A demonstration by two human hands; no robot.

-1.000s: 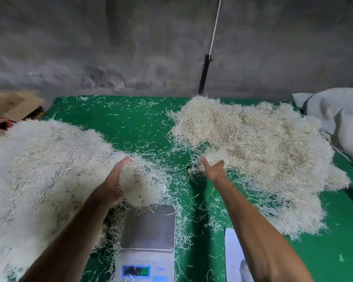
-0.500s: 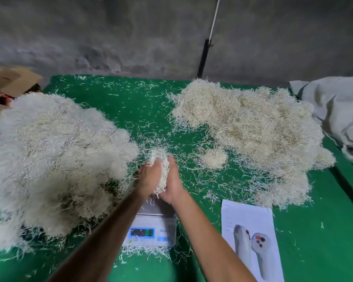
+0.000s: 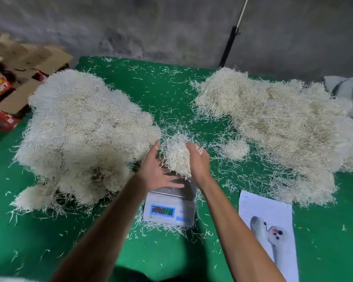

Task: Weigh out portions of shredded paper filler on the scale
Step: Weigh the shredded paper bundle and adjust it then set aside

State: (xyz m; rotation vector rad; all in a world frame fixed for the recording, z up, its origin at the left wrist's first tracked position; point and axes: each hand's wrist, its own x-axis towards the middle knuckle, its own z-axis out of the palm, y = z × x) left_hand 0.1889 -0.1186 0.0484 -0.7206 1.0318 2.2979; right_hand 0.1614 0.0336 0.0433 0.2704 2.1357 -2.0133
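Note:
A small clump of shredded paper filler (image 3: 176, 154) sits between my two hands just above the grey scale (image 3: 170, 208). My left hand (image 3: 157, 169) cups its left side with fingers spread below it, and my right hand (image 3: 198, 159) holds its right side. The scale's blue display faces me and its pan is mostly hidden by my hands. A big white pile of filler (image 3: 84, 135) lies left of the scale. A wider, yellower pile (image 3: 281, 123) lies to the right, with a small separate portion (image 3: 235, 149) at its near edge.
The green table (image 3: 167, 92) is littered with loose strands. A printed sheet (image 3: 271, 231) lies right of the scale. Cardboard boxes (image 3: 18, 78) stand off the table's left side, a grey cloth (image 3: 351, 94) at far right, and a dark pole (image 3: 228, 45) against the back wall.
My hands left the two piles and came together over the scale with one clump between them. A small portion now lies beside the right pile. The camera tilted down.

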